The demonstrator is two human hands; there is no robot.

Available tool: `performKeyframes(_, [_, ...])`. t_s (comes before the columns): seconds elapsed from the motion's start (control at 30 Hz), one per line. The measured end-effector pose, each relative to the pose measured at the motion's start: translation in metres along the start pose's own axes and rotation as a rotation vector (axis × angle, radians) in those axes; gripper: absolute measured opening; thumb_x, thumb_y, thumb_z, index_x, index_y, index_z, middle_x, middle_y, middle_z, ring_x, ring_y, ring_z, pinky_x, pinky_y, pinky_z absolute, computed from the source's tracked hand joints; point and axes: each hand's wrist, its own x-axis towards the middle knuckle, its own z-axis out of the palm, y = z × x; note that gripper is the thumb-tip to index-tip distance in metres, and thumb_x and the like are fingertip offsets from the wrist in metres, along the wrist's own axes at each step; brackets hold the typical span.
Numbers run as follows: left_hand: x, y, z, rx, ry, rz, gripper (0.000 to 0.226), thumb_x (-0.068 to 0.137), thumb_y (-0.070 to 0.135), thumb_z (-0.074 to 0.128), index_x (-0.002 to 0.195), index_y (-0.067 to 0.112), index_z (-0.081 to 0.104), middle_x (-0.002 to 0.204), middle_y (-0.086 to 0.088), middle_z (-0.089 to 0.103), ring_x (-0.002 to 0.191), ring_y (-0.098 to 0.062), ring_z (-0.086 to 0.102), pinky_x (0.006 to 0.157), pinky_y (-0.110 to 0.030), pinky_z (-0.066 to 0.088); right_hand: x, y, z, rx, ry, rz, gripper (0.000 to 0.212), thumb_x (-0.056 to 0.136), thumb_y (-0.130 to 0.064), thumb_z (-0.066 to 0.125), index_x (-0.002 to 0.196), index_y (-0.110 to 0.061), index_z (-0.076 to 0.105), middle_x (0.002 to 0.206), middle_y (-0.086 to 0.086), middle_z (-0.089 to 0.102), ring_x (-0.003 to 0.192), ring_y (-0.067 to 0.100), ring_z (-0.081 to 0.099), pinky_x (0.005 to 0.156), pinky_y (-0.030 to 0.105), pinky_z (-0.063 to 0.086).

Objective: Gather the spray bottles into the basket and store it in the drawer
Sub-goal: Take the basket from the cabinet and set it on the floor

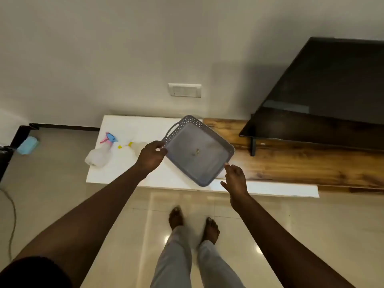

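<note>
A grey perforated basket (198, 151) is held tilted above the low white cabinet top (133, 125), its inside holding no bottles. My left hand (151, 155) grips its left rim. My right hand (235, 179) pinches its near right corner with thumb and fingers. Two clear spray bottles lie on their sides on the white top, left of the basket. One has a pink and blue trigger head (99, 153). The other has a yellow head (136, 146) and is partly hidden behind my left hand.
A wooden cabinet top (291, 163) continues to the right, carrying a dark TV (324, 86) on a stand. A wall switch plate (185, 90) sits behind. A blue object (28, 144) and a cable (12, 213) lie on the tiled floor at left. My feet stand near the cabinet.
</note>
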Motion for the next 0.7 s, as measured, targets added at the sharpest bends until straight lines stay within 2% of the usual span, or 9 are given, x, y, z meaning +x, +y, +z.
performKeyframes(0.1, [0.037,0.002,0.009,0.021,-0.023,-0.016,0.037,0.098,0.028,0.063,0.133,0.016,0.066,0.138,-0.003,0.067,0.125,-0.026,0.064,0.112,-0.04,0.047,0.031,0.006,0.01,-0.013,0.046,0.036,0.063,0.099,-0.045,0.062,0.152,-0.017,0.041,0.144,0.009,0.053,0.099,0.015,0.06,0.108,0.046,0.052])
performKeyframes(0.27, [0.115,-0.002,0.019,0.082,-0.039,-0.047,0.055,0.102,0.025,0.058,0.154,0.013,0.047,0.16,-0.01,0.046,0.145,-0.028,0.048,0.122,-0.041,0.037,0.085,0.024,0.029,-0.045,0.139,0.077,0.067,0.097,-0.042,0.067,0.153,-0.015,0.042,0.153,0.006,0.049,0.131,0.029,0.055,0.115,0.05,0.046])
performKeyframes(0.33, [0.146,-0.008,0.024,0.104,-0.04,-0.058,0.06,0.102,0.023,0.056,0.159,0.011,0.039,0.165,-0.011,0.038,0.15,-0.027,0.042,0.125,-0.04,0.032,0.105,0.031,0.035,-0.036,0.179,0.092,0.067,0.096,-0.04,0.068,0.152,-0.013,0.043,0.151,0.007,0.05,0.133,0.03,0.054,0.115,0.05,0.045])
performKeyframes(0.4, [0.17,-0.011,0.029,0.101,-0.064,-0.088,0.063,0.103,0.022,0.052,0.162,0.01,0.033,0.169,-0.01,0.033,0.153,-0.027,0.038,0.126,-0.038,0.031,0.121,0.036,0.04,-0.021,0.216,0.118,0.063,0.097,-0.036,0.068,0.149,-0.011,0.046,0.144,0.009,0.055,0.128,0.031,0.057,0.114,0.051,0.046])
performKeyframes(0.5, [0.202,-0.016,0.037,0.106,-0.128,-0.153,0.065,0.105,0.021,0.048,0.164,0.01,0.025,0.172,-0.009,0.027,0.157,-0.026,0.032,0.127,-0.037,0.028,0.143,0.045,0.047,0.023,0.262,0.157,0.043,0.098,-0.028,0.066,0.128,0.0,0.058,0.107,0.017,0.066,0.094,0.034,0.065,0.108,0.056,0.049])
performKeyframes(0.57, [0.215,-0.019,0.043,0.091,-0.19,-0.189,0.061,0.105,0.019,0.048,0.162,0.005,0.029,0.169,-0.012,0.032,0.154,-0.029,0.036,0.125,-0.038,0.032,0.152,0.048,0.048,0.039,0.282,0.166,0.029,0.097,-0.025,0.066,0.116,-0.004,0.064,0.093,0.008,0.066,0.084,0.026,0.063,0.103,0.053,0.053])
performKeyframes(0.63, [0.223,-0.021,0.05,0.065,-0.223,-0.225,0.042,0.103,0.014,0.049,0.141,-0.001,0.053,0.146,-0.023,0.056,0.135,-0.036,0.056,0.112,-0.038,0.046,0.156,0.05,0.05,0.049,0.295,0.17,0.012,0.094,-0.022,0.068,0.102,-0.012,0.068,0.095,0.01,0.069,0.086,0.024,0.062,0.096,0.048,0.054])
performKeyframes(0.67, [0.225,-0.022,0.053,0.066,-0.222,-0.228,0.032,0.101,0.013,0.048,0.127,-0.002,0.059,0.131,-0.025,0.063,0.124,-0.038,0.062,0.103,-0.038,0.05,0.157,0.051,0.05,0.058,0.306,0.171,0.007,0.093,-0.02,0.069,0.097,-0.014,0.069,0.098,0.013,0.071,0.087,0.025,0.062,0.092,0.046,0.055])
performKeyframes(0.7, [0.227,-0.024,0.057,0.059,-0.21,-0.22,0.032,0.1,0.013,0.047,0.124,-0.004,0.061,0.129,-0.027,0.064,0.121,-0.041,0.063,0.103,-0.041,0.05,0.159,0.052,0.05,0.06,0.31,0.173,0.009,0.092,-0.018,0.068,0.1,-0.013,0.07,0.102,0.015,0.072,0.088,0.026,0.062,0.088,0.044,0.054])
